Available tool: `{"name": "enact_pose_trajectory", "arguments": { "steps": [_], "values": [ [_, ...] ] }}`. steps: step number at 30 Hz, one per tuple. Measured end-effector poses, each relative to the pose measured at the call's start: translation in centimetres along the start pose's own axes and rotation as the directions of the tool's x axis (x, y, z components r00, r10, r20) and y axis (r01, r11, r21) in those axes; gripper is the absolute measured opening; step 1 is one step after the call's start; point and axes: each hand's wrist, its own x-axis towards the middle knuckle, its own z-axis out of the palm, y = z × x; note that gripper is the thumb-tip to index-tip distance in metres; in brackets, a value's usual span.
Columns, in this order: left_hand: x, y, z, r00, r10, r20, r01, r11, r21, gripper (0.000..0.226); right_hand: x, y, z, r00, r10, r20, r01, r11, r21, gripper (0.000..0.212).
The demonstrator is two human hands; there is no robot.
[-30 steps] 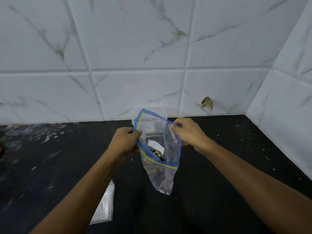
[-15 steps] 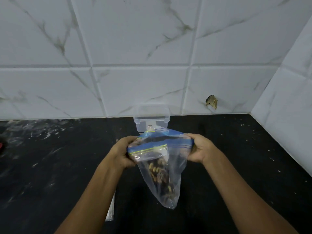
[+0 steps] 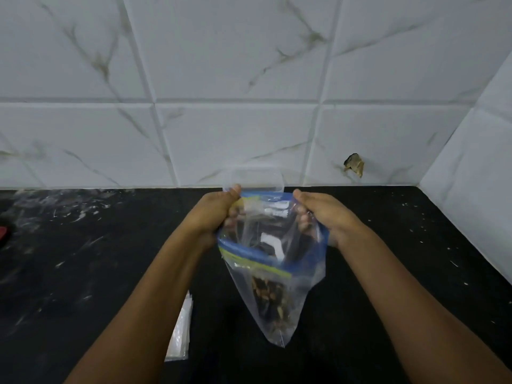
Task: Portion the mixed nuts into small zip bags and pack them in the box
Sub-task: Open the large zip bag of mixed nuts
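Observation:
A clear zip bag (image 3: 277, 295) with a blue and yellow zip strip hangs above the black counter, its mouth pulled wide. Mixed nuts (image 3: 268, 297) sit in its lower part. My left hand (image 3: 216, 214) grips the left side of the bag's mouth, fingers curled inside the rim. My right hand (image 3: 321, 214) grips the right side the same way. Just behind the bag stands a clear plastic box (image 3: 255, 178) against the wall, partly hidden by my fingers and the bag.
A stack of small clear zip bags (image 3: 181, 333) lies on the black counter (image 3: 83, 273) under my left forearm. White marble-pattern tiles form the back wall and the right corner wall (image 3: 476, 195). A red object (image 3: 2, 232) shows at the far left edge.
The bag's mouth, held flat and closed half a second ago, is now spread open between both hands. The hands have risen slightly toward the box.

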Motion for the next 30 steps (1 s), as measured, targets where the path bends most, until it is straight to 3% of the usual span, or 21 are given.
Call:
{"name": "enact_pose_trajectory", "arguments": {
  "steps": [2, 3, 5, 7, 9, 11, 15, 17, 19, 20, 22, 24, 25, 27, 28, 30],
  "values": [
    [0.7, 0.6, -0.1, 0.963, -0.211, 0.166, 0.255, 0.912, -0.321, 0.064, 0.7, -0.7, 0.0, 0.976, 0.195, 0.095, -0.215, 0.929, 0.301, 0.043],
    [1.1, 0.5, -0.3, 0.947, -0.238, 0.217, 0.310, 0.859, -0.408, 0.065, 1.0, -0.8, 0.1, 0.961, 0.232, 0.151, -0.273, 0.880, 0.388, 0.044],
    [1.8, -0.1, -0.7, 0.931, -0.251, 0.264, 0.351, 0.810, -0.469, 0.062, 0.9, -0.8, 0.6, 0.956, 0.238, 0.173, -0.292, 0.839, 0.458, 0.038],
    [2.3, -1.2, -0.9, 0.947, -0.271, 0.174, 0.319, 0.858, -0.402, 0.055, 0.7, -0.1, 0.6, 0.974, 0.225, 0.016, -0.212, 0.886, 0.412, 0.031],
    [1.9, -2.3, -1.1, 0.977, -0.214, -0.001, 0.210, 0.959, -0.188, 0.040, 0.9, 1.7, 0.0, 0.974, 0.106, -0.201, -0.087, 0.991, 0.102, 0.020],
    [0.2, -3.2, -1.1, 0.984, -0.043, -0.174, 0.068, 0.987, 0.145, 0.024, 0.7, 3.3, -0.6, 0.947, -0.028, -0.320, -0.057, 0.966, -0.253, 0.019],
    [-5.0, -3.9, -1.2, 0.930, 0.205, -0.306, 0.047, 0.758, 0.651, 0.060, -1.7, 3.2, -0.5, 0.901, -0.300, -0.314, 0.072, 0.815, -0.575, 0.030],
    [-7.1, -3.9, -1.2, 0.918, 0.225, -0.327, 0.122, 0.625, 0.771, 0.059, -3.3, 3.2, -0.2, 0.883, -0.399, -0.248, 0.094, 0.667, -0.739, 0.037],
    [-8.5, -4.2, -1.0, 0.929, 0.179, -0.324, 0.175, 0.559, 0.811, 0.047, -4.1, 4.0, 0.0, 0.911, -0.373, -0.177, 0.035, 0.497, -0.867, 0.038],
    [-8.8, -4.3, -0.9, 0.940, 0.148, -0.307, 0.172, 0.574, 0.801, 0.041, -4.0, 4.6, 0.0, 0.929, -0.335, -0.158, 0.009, 0.448, -0.894, 0.035],
    [-8.7, -4.5, -0.8, 0.958, 0.083, -0.276, 0.142, 0.698, 0.702, 0.025, -3.6, 5.5, 0.1, 0.944, -0.293, -0.150, -0.002, 0.451, -0.893, 0.024],
    [-8.0, -4.9, -0.6, 0.959, 0.047, -0.280, 0.115, 0.836, 0.536, 0.010, -3.3, 5.8, 0.4, 0.941, -0.293, -0.171, 0.024, 0.560, -0.828, 0.013],
    [-7.7, -4.9, -0.5, 0.955, 0.059, -0.292, 0.081, 0.892, 0.444, 0.006, -3.2, 5.7, 0.6, 0.943, -0.266, -0.201, 0.039, 0.686, -0.727, 0.012],
    [-7.1, -4.5, 0.0, 0.949, 0.054, -0.311, 0.008, 0.981, 0.194, 0.017, -3.3, 4.9, 0.6, 0.971, -0.099, -0.219, 0.026, 0.950, -0.312, 0.014],
    [-6.7, -4.1, 0.1, 0.950, 0.019, -0.312, -0.013, 1.000, 0.021, 0.019, -3.4, 4.4, 0.6, 0.982, 0.006, -0.188, -0.017, 0.998, -0.056, 0.015],
    [-5.5, -3.6, 0.0, 0.955, -0.115, -0.273, -0.005, 0.915, -0.403, 0.021, -3.3, 3.9, 0.0, 0.974, 0.173, -0.147, -0.105, 0.918, 0.382, 0.016]
  ]
}}
